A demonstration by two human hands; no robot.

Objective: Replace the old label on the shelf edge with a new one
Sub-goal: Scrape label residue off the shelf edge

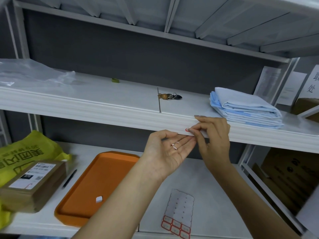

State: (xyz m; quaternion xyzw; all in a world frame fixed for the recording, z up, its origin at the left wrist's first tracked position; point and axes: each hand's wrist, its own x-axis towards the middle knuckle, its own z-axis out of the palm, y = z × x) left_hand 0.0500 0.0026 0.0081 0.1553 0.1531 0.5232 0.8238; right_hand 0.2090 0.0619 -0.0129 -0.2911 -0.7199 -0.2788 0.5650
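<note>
**Old label pinched at right fingertips, centre-right of frame**

Bottom centre: label sheet (179, 209) lies flat on the lower shelf, red-bordered stickers at its near end. Orange tray (86, 195) sits to its left. Mid-frame: left hand (168, 150) palm up, fingers loosely apart, white scraps (175, 146) in the palm. Just beyond: right hand (214, 137), thumb and forefinger pinching the red-edged old label (187, 129) on the shelf edge (103, 112). Folded blue cloth (245, 107) behind.

Orange tray (96, 183), folded cloths (245, 107), keys (170, 96)
</note>
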